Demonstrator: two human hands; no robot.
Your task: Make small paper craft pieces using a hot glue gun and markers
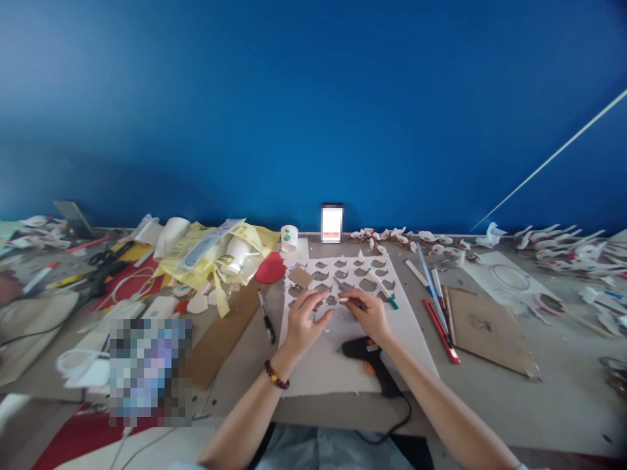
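Observation:
A white sheet [343,352] with several cut-out holes lies on the table in front of me. My left hand [304,320] rests on it with fingers spread flat, a dark bead bracelet [275,376] on the wrist. My right hand [368,313] is closed in a pinch over the sheet, holding a small white piece I cannot make out clearly. A black glue gun [369,356] lies on the sheet just under my right wrist. A green-tipped pen [383,289] lies on the sheet's far right part.
Red and blue pens [438,313] and a brown cardboard sheet [487,329] lie right. A black marker [267,318], a red shape [271,267], yellow bags [215,251] and a paper cup [289,238] are left. A phone [332,223] leans on the blue wall. Paper scraps [563,248] litter the back right.

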